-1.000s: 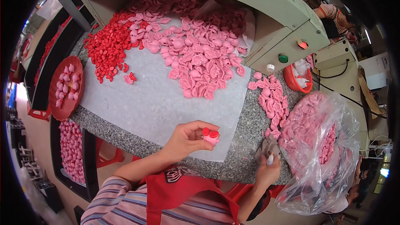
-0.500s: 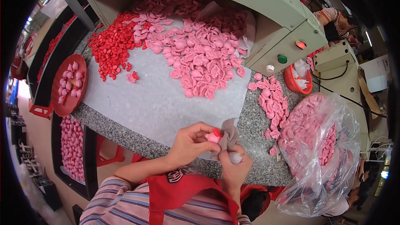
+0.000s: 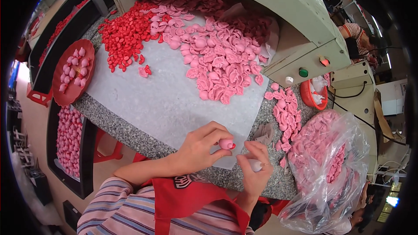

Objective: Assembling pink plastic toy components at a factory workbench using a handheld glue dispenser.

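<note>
Working at a speckled grey desk (image 3: pixel 278 185), before a pale green metal housing (image 3: pixel 283 0) arched over its far side. Have a white sheet (image 3: pixel 161 91) spread on top, bearing a broad pink heap (image 3: pixel 217 56) that runs back under the housing. To the right, have a clear plastic bag (image 3: pixel 326 156) filled with more pink pieces; to the left, below desktop level, a black tray (image 3: pixel 88 156) of pink-and-red ones. Can see a red heap (image 3: pixel 124 35) left of the pink heap, then a red plate (image 3: pixel 65 98) and a red basket (image 3: pixel 306 95).

Holding the left hand (image 3: pixel 200 143) over the sheet's near right corner, pinching with thumb and fingers; the right hand (image 3: pixel 252 178) just beside, with thumb and forefinger spread. Have a crumpled grey cloth (image 3: pixel 264 133) near the sheet's right edge. Carrying a whitish object (image 3: pixel 256 164) in the right palm. Pinching, in the left, a small pink piece (image 3: pixel 225 143) with a red tip.
</note>
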Available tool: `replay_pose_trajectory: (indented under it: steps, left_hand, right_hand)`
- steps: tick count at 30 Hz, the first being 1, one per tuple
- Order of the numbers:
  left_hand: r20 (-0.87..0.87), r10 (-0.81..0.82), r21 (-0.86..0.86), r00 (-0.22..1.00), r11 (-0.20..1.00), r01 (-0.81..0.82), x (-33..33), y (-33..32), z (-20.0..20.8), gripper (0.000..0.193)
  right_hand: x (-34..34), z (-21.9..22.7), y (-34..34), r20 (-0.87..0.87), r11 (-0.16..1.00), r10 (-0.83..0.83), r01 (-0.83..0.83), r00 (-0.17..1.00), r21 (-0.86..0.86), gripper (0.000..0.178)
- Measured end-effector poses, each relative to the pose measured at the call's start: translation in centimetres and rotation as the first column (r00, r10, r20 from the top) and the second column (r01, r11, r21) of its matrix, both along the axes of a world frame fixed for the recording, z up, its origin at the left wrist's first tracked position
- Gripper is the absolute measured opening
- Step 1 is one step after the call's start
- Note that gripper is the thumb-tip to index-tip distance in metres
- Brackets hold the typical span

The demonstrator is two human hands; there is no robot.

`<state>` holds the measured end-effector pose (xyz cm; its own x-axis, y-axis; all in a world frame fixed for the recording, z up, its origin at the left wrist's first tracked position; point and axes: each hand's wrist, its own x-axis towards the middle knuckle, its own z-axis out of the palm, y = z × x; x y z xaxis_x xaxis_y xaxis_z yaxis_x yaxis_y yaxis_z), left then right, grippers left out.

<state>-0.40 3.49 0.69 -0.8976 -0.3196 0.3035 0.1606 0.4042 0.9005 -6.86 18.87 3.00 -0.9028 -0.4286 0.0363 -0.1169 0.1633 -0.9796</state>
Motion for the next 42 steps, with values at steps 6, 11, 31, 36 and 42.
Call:
replay_pose_trajectory:
  steps: [6, 11, 31, 36, 42]
  left_hand:
    - [0.010, -0.012, 0.056, 1.000, 0.998, 0.012, 0.9, -0.5, 1.6, 0.032]
    - [-0.059, -0.010, 0.099, 0.998, 0.995, 0.016, 1.5, -0.8, 1.2, 0.029]
    - [0.204, -0.238, 0.652, 0.950, 0.757, 0.049, -0.5, 0.4, -2.7, 0.042]
    - [0.219, -0.295, 0.600, 0.930, 0.793, 0.110, -1.5, 1.2, -3.1, 0.042]
    - [0.192, -0.375, 0.637, 0.907, 0.751, 0.175, -3.2, 1.3, -4.7, 0.039]
  right_hand:
    - [-0.1, -0.8, -1.5, -0.011, 0.991, 0.111, -0.112, 0.994, -0.068, 0.022]
    - [1.0, -0.2, -2.3, 0.198, 0.983, 0.108, -0.074, 0.974, -0.169, 0.018]
    - [0.0, -8.3, -1.8, 0.255, 0.974, -0.008, 0.066, 0.967, -0.218, 0.021]
    - [0.5, -7.0, -0.8, 0.217, 0.946, -0.225, 0.266, 0.950, -0.185, 0.026]
    - [-0.6, -7.5, -0.4, 0.276, 0.935, -0.209, 0.274, 0.938, -0.224, 0.024]
